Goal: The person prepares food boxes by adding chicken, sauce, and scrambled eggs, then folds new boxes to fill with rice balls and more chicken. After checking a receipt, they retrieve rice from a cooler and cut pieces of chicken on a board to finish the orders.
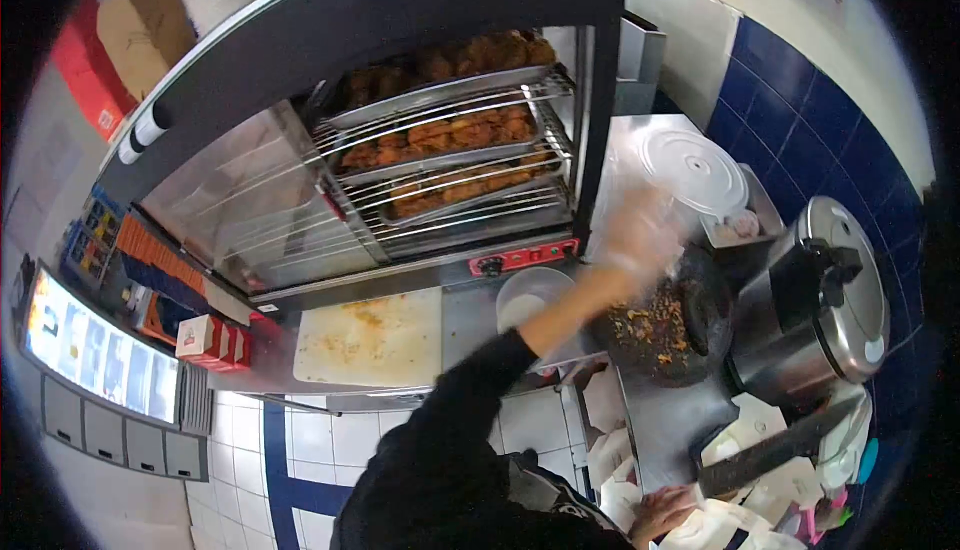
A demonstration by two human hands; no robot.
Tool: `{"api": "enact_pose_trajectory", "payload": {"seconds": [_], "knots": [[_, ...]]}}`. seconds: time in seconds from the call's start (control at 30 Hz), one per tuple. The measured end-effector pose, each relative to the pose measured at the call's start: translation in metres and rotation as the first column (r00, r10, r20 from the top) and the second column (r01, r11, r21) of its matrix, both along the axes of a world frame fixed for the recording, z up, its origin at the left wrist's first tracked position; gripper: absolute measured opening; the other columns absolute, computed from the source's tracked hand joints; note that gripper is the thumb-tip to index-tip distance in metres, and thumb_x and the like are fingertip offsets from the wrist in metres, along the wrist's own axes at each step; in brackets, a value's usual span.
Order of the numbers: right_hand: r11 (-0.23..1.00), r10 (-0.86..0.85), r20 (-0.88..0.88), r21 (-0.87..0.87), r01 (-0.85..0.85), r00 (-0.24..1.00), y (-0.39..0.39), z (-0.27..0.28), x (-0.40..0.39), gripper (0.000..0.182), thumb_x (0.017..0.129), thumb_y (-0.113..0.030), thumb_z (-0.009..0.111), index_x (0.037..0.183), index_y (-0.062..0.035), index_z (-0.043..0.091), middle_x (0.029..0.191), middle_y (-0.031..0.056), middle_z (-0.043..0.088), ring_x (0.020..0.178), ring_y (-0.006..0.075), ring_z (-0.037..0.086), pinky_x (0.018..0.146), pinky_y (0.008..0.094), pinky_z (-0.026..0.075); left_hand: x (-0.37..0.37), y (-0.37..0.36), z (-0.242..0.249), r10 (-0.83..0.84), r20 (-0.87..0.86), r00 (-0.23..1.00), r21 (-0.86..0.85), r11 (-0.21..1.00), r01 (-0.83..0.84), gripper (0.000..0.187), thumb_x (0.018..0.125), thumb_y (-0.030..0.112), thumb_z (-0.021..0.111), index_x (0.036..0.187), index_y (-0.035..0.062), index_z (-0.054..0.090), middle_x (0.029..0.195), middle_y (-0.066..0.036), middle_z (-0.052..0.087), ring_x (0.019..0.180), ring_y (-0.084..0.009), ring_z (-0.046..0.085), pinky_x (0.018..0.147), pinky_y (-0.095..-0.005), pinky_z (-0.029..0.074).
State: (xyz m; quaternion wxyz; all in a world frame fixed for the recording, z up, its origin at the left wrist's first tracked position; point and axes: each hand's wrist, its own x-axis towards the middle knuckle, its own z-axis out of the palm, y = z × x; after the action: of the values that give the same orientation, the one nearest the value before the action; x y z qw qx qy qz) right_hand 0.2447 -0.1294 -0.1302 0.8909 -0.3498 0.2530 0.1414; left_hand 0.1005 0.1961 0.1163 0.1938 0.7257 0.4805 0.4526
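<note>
Blurred by motion, my left hand (645,235) reaches out from a black sleeve above the far part of the counter, apparently in a clear plastic glove; its fingers cannot be made out. Beneath and beside it lies a dark round board (655,335) littered with orange-brown crumbs. A white round lid (693,170) is just beyond the hand. At the lower right, my right hand (665,512) is closed around the handle end of a large dark-bladed knife (775,447), whose blade points right over white packaging.
A glass warming cabinet (525,258) holds trays of fried pieces (440,140). Below it are a stained white cutting board (370,340) and a translucent round container (535,300). A large steel cooker (800,310) stands at right. Red-and-white boxes (210,340) sit at left.
</note>
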Motion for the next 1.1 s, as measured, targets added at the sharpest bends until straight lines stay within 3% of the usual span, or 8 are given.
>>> {"api": "enact_pose_trajectory", "payload": {"seconds": [0.07, 0.13, 0.2, 0.27, 0.33, 0.6, 0.8, 1.1], "knots": [[0.798, 0.599, 0.165, -0.039, -0.601, 0.784, 0.010, -0.028, 0.005, 0.031, 0.092, -0.025, 0.046, 0.112, -0.0018, 0.040, 0.079, 0.0103, 0.052, 0.047, 0.0118, 0.045, 0.043, 0.0245, 0.043, -0.087, 0.070, 0.021, 0.527, 0.077, 0.847, 0.707, 0.570, -0.419, 0.033, 0.072, 0.026, 0.064, 0.096, 0.0042, 0.059, 0.087, -0.016, 0.059, 0.087, -0.0337, 0.055, 0.079, -0.0439, 0.042], [0.713, 0.699, 0.506, -0.442, -0.544, 0.505, 0.052, 0.034, -0.035, 0.029, 0.092, -0.021, 0.045, 0.112, -0.0013, 0.040, 0.078, 0.0107, 0.052, 0.047, 0.0117, 0.045, 0.043, 0.0241, 0.042, -0.160, 0.103, 0.059, 0.693, 0.161, 0.702, 0.804, 0.320, -0.501, 0.032, 0.075, 0.027, 0.063, 0.094, 0.0017, 0.060, 0.088, -0.015, 0.062, 0.082, -0.0335, 0.056, 0.080, -0.0437, 0.040], [0.744, 0.635, 0.646, -0.362, -0.562, 0.424, 0.066, -0.016, -0.023, 0.021, 0.092, -0.018, 0.044, 0.107, -0.0036, 0.042, 0.074, 0.0105, 0.052, 0.044, 0.0108, 0.044, 0.036, 0.0228, 0.037, -0.200, 0.093, 0.113, 0.645, -0.493, 0.584, 0.150, 0.724, -0.673, 0.054, 0.083, 0.045, 0.047, 0.116, 0.0027, 0.053, 0.119, -0.021, 0.051, 0.112, -0.0373, 0.045, 0.099, -0.0487, 0.026], [0.482, 0.718, 0.660, -0.244, -0.841, 0.220, 0.082, 0.014, -0.042, 0.017, 0.092, -0.019, 0.044, 0.100, -0.0043, 0.041, 0.068, 0.0080, 0.050, 0.040, 0.0101, 0.042, 0.031, 0.0228, 0.032, -0.234, 0.140, 0.105, 0.605, -0.553, 0.572, 0.184, 0.759, -0.625, 0.056, 0.080, 0.046, 0.051, 0.120, 0.0069, 0.052, 0.125, -0.018, 0.047, 0.118, -0.0350, 0.040, 0.099, -0.0503, 0.026], [0.535, 0.709, 0.673, -0.319, -0.782, 0.210, 0.093, 0.024, -0.056, 0.017, 0.091, -0.021, 0.045, 0.096, -0.0050, 0.040, 0.063, 0.0049, 0.048, 0.038, 0.0095, 0.041, 0.031, 0.0233, 0.032, -0.254, 0.174, 0.097, 0.501, -0.645, 0.577, 0.184, 0.834, -0.520, 0.059, 0.078, 0.047, 0.054, 0.124, 0.0110, 0.049, 0.132, -0.015, 0.042, 0.125, -0.0323, 0.034, 0.099, -0.0512, 0.027], [0.628, 0.727, 0.587, -0.362, -0.689, 0.355, 0.100, 0.010, -0.064, 0.024, 0.091, -0.026, 0.046, 0.102, -0.0053, 0.039, 0.061, 0.0021, 0.043, 0.039, 0.0086, 0.040, 0.033, 0.0216, 0.034, -0.302, 0.208, 0.101, 0.248, -0.557, 0.792, 0.000, 0.954, -0.299, 0.056, 0.082, 0.043, 0.042, 0.128, 0.0111, 0.044, 0.135, -0.011, 0.040, 0.127, -0.0286, 0.032, 0.101, -0.0454, 0.025], [0.590, 0.761, 0.510, -0.287, -0.754, 0.401, 0.109, 0.031, -0.065, 0.022, 0.092, -0.025, 0.047, 0.101, -0.0060, 0.040, 0.058, 0.0015, 0.043, 0.039, 0.0082, 0.038, 0.033, 0.0221, 0.032, -0.268, 0.202, 0.092, 0.398, -0.595, 0.698, 0.136, 0.906, -0.401, 0.054, 0.085, 0.039, 0.034, 0.131, 0.0112, 0.040, 0.137, -0.008, 0.037, 0.128, -0.0258, 0.031, 0.103, -0.0411, 0.024], [0.612, 0.778, 0.435, -0.365, -0.702, 0.452, 0.107, 0.002, -0.062, 0.023, 0.091, -0.027, 0.048, 0.099, -0.0059, 0.044, 0.067, 0.0028, 0.048, 0.044, 0.0073, 0.040, 0.036, 0.0220, 0.032, -0.296, 0.231, 0.088, 0.341, -0.375, 0.862, 0.241, 0.934, -0.264, 0.053, 0.089, 0.035, 0.022, 0.134, 0.0113, 0.035, 0.139, -0.004, 0.035, 0.129, -0.0222, 0.029, 0.105, -0.0353, 0.023]]}}
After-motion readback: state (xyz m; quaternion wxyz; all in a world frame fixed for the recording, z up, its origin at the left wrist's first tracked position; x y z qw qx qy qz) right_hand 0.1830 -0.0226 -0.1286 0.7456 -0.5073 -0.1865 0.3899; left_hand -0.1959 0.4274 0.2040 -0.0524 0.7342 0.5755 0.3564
